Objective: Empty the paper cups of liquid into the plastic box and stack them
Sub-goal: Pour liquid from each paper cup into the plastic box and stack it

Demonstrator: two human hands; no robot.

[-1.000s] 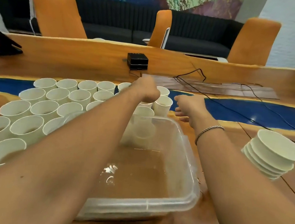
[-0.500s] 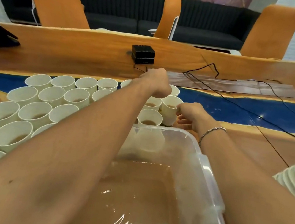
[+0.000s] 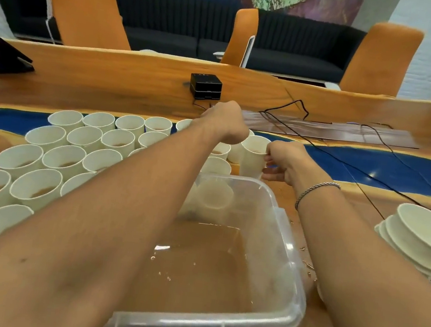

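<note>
Right hand (image 3: 283, 162): fingers curled round the side of one paper cup (image 3: 252, 155), gripping it just beyond the far rim of the box; a bracelet (image 3: 317, 189) sits on the wrist.
Held cup: upright, a little brown liquid showing inside; I cannot tell whether its base rests on the bench.
Left hand (image 3: 225, 121): reaching across the box to the far cups, knuckles up and fingers bent under out of sight; I cannot tell whether it holds anything.
Plastic box (image 3: 289, 256): clear, on the bench (image 3: 137, 85) between the forearms, with shallow brown liquid (image 3: 196, 264) in it.
Filled cups (image 3: 55, 157): packed in rows left of the box, upright, many with brown liquid.
Stacked cups (image 3: 421, 243): nested, tilted stack at the right, apart from the box.
Far bench: small black box (image 3: 205, 86) and black cables (image 3: 344, 163).
</note>
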